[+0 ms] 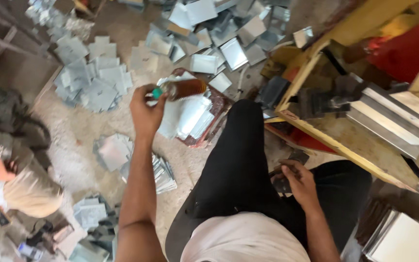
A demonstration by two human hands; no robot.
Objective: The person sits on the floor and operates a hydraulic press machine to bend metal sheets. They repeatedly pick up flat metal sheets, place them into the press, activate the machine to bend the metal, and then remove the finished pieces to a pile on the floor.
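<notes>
- Overhead, from the head view, I log my left hand [145, 112] raised at arm's length, fingers clasped on a clear plastic bottle of brown liquid with a green cap [183, 89].
- Bottle's long axis lies near level, cap at my fingers, base pointing right, above a stack of shiny metal sheets [190, 116].
- Right hand [300, 183] rests low beside my black-trousered knee [241, 145], curled on a small dark object; grip unclear.
</notes>
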